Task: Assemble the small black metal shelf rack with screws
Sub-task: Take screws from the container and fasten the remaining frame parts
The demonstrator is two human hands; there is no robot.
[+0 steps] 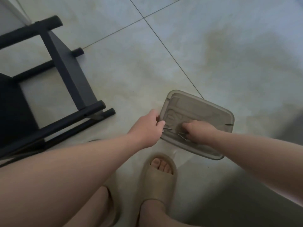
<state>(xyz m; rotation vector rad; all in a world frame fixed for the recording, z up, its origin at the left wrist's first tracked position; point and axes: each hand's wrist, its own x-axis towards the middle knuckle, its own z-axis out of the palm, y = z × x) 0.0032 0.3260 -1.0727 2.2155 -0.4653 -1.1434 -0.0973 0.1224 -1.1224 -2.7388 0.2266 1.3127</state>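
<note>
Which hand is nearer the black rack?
Left. The left hand grips the tray at its edge facing the black rack; the right hand is over the tray, farther from the rack.

Floor (213, 46): pale grey-green tiles, blotchy in tone. Two dark grout lines (144, 18) cross near the far edge; one runs on diagonally toward the near right.

Lid (201, 110): translucent grey-brown plastic, rectangular, rounded corners, moulded ridges, tilted. Contact with the floor cannot be determined.

Slipper (158, 177): beige open-toed slide, just beside the lid's near edge, toes showing.

Second slipper (114, 210): same colour, left of the first, largely hidden behind a leg.

Pale wall (8, 12): at the far left corner.
</note>
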